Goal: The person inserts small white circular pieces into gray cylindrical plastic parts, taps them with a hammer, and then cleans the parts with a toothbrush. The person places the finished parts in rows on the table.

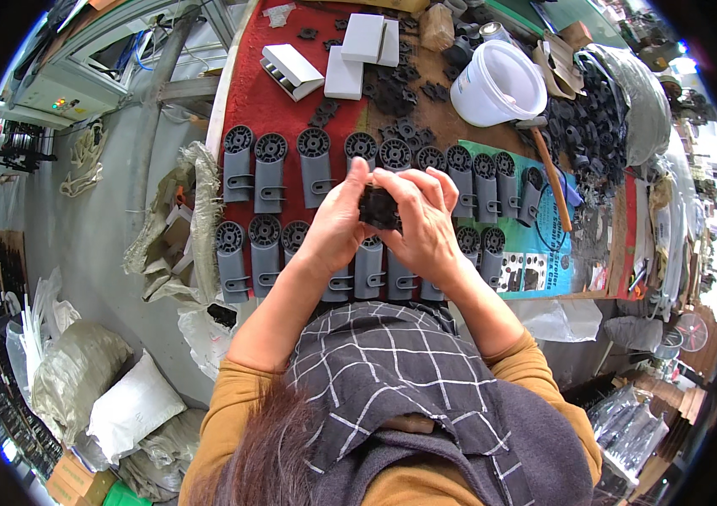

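Observation:
Between my two hands, above the middle of the table, is a small black plastic part [379, 208]. My left hand [337, 215] grips it from the left, thumb pointing up. My right hand [421, 218] closes over it from the right, and its fingers cover much of the part. Under and behind my hands stand two rows of grey plastic tubes with round, spoked black ends. One tube [316, 169] in the far row is just left of my hands; another tube [265, 253] is in the near row. My hands and forearms hide several tubes in the middle.
At the back are white boxes [343, 72], loose black parts [392, 84] and a white bucket [500, 84]. A hammer [550, 177] lies at the right on a blue-green printed sheet [535, 282]. Black parts are heaped [590, 118] at the far right. Sacks [80, 379] stand at the lower left.

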The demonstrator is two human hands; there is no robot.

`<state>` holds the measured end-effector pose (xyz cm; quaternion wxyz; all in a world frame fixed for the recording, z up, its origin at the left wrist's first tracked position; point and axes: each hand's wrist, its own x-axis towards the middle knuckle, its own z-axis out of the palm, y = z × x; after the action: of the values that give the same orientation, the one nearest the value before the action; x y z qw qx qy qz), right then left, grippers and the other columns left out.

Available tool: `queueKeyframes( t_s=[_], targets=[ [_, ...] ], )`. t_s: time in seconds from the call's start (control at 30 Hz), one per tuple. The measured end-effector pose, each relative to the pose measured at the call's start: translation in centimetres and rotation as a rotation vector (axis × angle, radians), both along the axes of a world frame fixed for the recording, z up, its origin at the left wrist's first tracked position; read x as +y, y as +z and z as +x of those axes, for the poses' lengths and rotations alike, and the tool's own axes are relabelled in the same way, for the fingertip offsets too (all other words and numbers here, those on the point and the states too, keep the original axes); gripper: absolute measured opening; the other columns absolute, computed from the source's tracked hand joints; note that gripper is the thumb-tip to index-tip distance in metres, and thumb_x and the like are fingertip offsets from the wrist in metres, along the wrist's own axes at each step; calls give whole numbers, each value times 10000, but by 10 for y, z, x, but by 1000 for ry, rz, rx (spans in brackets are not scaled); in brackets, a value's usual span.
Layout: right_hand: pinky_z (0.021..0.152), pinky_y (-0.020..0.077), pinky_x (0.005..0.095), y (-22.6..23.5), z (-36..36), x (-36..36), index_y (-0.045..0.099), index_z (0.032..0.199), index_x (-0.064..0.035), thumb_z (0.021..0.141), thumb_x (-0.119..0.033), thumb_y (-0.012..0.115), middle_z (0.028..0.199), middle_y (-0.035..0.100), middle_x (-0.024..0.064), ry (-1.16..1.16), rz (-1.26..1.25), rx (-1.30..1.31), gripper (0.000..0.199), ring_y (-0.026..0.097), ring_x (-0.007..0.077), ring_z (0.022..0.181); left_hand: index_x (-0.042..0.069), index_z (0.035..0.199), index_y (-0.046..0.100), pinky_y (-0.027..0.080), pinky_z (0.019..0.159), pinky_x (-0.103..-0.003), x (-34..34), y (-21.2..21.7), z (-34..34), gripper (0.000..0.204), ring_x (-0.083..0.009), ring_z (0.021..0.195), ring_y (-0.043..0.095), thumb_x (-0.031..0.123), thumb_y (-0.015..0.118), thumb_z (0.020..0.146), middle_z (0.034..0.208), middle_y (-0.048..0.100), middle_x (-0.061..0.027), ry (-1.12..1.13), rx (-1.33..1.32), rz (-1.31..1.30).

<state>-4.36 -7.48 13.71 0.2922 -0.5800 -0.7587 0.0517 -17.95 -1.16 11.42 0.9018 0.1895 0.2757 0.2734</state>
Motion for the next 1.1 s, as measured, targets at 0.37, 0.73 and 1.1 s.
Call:
queueKeyframes(
  t_s=[0.37, 0.73, 1.1],
  targets=[
    [1061, 285, 462, 2, -2, -25, 515, 1301, -62, 659, -113, 746, 1209, 569, 76, -92, -93, 58, 685, 495, 276, 1128, 82, 1050, 619, 551, 686, -293, -22, -8, 9, 489, -123, 833, 646, 520, 410, 996, 951, 662, -39, -3, 127, -128],
    [1025, 339, 459, -45, 51, 10, 472, 1334, -80, 804, -348, 704, 1278, 507, 176, -210, -33, 274, 638, 448, 342, 1213, 33, 1027, 632, 588, 618, -284, -11, -35, 7, 511, -150, 739, 651, 521, 502, 955, 840, 644, -49, 150, 166, -368],
    [902, 478, 464, -206, 142, 153, 614, 1074, -33, 760, -270, 761, 1087, 610, 202, -512, -635, -110, 420, 567, 379, 1077, 0, 1087, 587, 611, 769, -348, -5, -49, -19, 483, -222, 869, 653, 463, 515, 967, 945, 625, -105, 388, -52, -540]
  ],
)
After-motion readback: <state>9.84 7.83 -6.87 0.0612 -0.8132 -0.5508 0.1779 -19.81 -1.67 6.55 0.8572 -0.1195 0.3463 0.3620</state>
